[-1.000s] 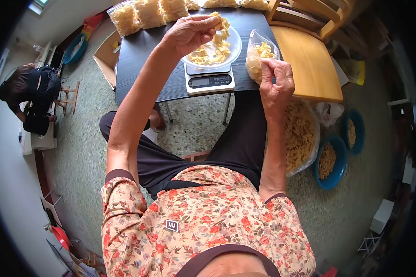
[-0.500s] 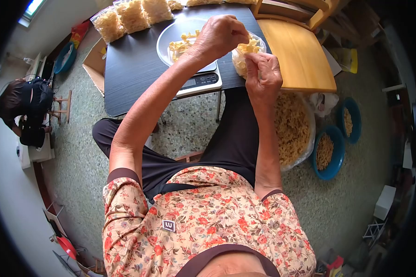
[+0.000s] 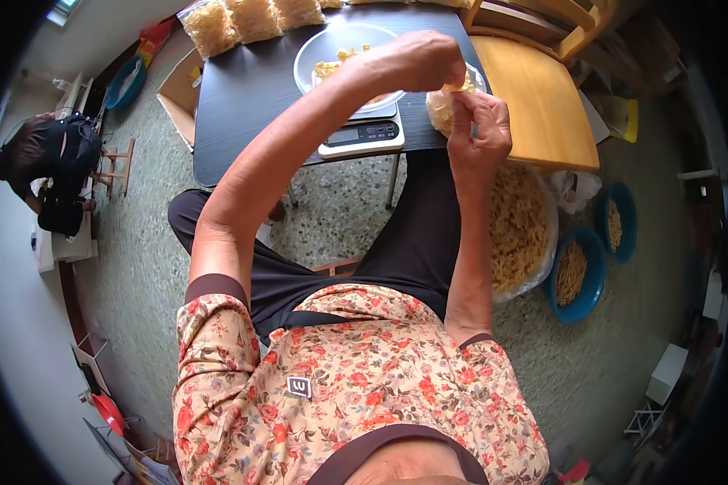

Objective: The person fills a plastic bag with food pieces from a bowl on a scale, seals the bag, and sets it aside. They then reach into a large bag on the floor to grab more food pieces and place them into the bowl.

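A clear plastic bag (image 3: 440, 111) with pale yellow dried pieces stands at the table's right edge, partly hidden by my hands. My right hand (image 3: 480, 129) pinches the near side of its mouth between thumb and fingers. Over the bag, my left hand (image 3: 430, 61) is bent down with its fingers closed at the opening; what they hold is hidden. Under my left forearm a translucent round bowl (image 3: 306, 68) with some yellow pieces rests on a white digital kitchen scale (image 3: 362, 139).
Several filled bags (image 3: 251, 20) line the dark table's (image 3: 247, 105) far edge. A wooden chair (image 3: 534, 105) adjoins it on the right. Beneath are a large bag of dried pieces (image 3: 522, 234) and blue basins (image 3: 581, 279). Another person (image 3: 52, 162) is at the far left.
My left hand has moved right and closer to my right hand at the bag's mouth. The whole view has shifted slightly. My right hand keeps its pinch.
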The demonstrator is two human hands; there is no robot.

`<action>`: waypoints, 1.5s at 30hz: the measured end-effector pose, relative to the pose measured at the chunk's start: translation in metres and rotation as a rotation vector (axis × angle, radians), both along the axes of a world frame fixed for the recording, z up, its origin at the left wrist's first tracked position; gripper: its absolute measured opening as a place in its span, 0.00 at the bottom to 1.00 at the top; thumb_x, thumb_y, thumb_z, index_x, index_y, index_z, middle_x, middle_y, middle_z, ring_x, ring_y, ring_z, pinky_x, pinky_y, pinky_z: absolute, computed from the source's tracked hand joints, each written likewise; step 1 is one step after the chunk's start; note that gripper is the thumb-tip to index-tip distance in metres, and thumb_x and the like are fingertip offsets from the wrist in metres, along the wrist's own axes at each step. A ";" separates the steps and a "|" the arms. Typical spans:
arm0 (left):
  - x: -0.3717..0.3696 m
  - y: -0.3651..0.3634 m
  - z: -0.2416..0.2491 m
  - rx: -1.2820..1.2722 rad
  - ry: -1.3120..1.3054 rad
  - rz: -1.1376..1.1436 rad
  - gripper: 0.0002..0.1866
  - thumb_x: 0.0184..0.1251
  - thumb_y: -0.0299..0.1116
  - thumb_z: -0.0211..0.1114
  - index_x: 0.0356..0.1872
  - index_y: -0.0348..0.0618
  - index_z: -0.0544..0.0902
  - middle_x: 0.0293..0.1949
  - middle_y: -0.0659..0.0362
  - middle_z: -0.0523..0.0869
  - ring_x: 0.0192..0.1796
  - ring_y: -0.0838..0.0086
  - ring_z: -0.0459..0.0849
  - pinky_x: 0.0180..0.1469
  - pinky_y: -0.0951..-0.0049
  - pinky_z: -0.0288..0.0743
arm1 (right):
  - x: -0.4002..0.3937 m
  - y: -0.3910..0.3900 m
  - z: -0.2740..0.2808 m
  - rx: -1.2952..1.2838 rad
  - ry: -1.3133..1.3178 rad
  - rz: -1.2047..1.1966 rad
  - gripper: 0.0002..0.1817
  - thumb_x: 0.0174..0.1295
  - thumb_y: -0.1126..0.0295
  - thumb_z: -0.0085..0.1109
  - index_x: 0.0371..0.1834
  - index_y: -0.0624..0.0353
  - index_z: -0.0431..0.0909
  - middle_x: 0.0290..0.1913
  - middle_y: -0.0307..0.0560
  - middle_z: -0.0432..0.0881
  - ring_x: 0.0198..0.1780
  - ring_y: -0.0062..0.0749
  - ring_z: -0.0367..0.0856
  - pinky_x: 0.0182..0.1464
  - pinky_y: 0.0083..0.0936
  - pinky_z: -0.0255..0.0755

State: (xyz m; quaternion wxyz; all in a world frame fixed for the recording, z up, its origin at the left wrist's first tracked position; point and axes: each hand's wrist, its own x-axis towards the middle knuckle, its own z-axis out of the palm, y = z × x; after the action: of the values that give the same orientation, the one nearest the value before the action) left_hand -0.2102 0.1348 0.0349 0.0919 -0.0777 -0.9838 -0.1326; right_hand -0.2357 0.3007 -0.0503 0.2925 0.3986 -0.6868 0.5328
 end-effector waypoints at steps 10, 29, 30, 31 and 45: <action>0.043 -0.079 -0.016 0.179 0.057 0.240 0.07 0.59 0.29 0.72 0.36 0.39 0.90 0.33 0.54 0.91 0.37 0.70 0.90 0.44 0.68 0.83 | 0.006 -0.001 0.006 0.029 0.005 -0.061 0.04 0.61 0.75 0.71 0.38 0.59 0.88 0.36 0.47 0.83 0.40 0.37 0.84 0.44 0.31 0.80; 0.031 -0.067 -0.066 0.064 -0.157 0.282 0.04 0.53 0.28 0.71 0.28 0.39 0.88 0.30 0.48 0.86 0.37 0.56 0.86 0.43 0.57 0.78 | 0.007 0.001 0.008 0.070 -0.001 -0.045 0.04 0.60 0.78 0.70 0.38 0.61 0.88 0.37 0.46 0.83 0.41 0.38 0.84 0.47 0.32 0.80; 0.031 -0.068 -0.067 0.068 -0.116 0.269 0.03 0.54 0.26 0.69 0.25 0.37 0.87 0.27 0.47 0.85 0.36 0.55 0.86 0.41 0.57 0.78 | 0.007 0.000 0.008 0.066 -0.004 -0.033 0.05 0.60 0.78 0.70 0.39 0.61 0.88 0.37 0.47 0.83 0.41 0.38 0.84 0.46 0.32 0.80; 0.031 -0.069 -0.069 0.067 -0.116 0.267 0.03 0.54 0.26 0.69 0.25 0.37 0.87 0.27 0.47 0.85 0.36 0.55 0.86 0.41 0.57 0.78 | 0.006 0.000 0.008 0.061 -0.006 -0.021 0.05 0.60 0.78 0.70 0.39 0.61 0.88 0.37 0.47 0.83 0.41 0.38 0.85 0.46 0.32 0.80; 0.048 -0.092 -0.041 0.554 -0.041 0.287 0.11 0.64 0.31 0.72 0.41 0.33 0.88 0.28 0.59 0.88 0.27 0.80 0.83 0.32 0.75 0.78 | 0.005 0.000 0.009 0.055 0.003 -0.032 0.05 0.60 0.76 0.71 0.39 0.59 0.88 0.38 0.46 0.83 0.40 0.37 0.85 0.45 0.30 0.81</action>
State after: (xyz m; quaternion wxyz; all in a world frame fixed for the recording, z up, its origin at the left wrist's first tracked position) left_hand -0.1620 0.0430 -0.0057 0.1076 0.0927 -0.9129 -0.3827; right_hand -0.2306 0.3010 -0.0417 0.2910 0.3962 -0.7070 0.5084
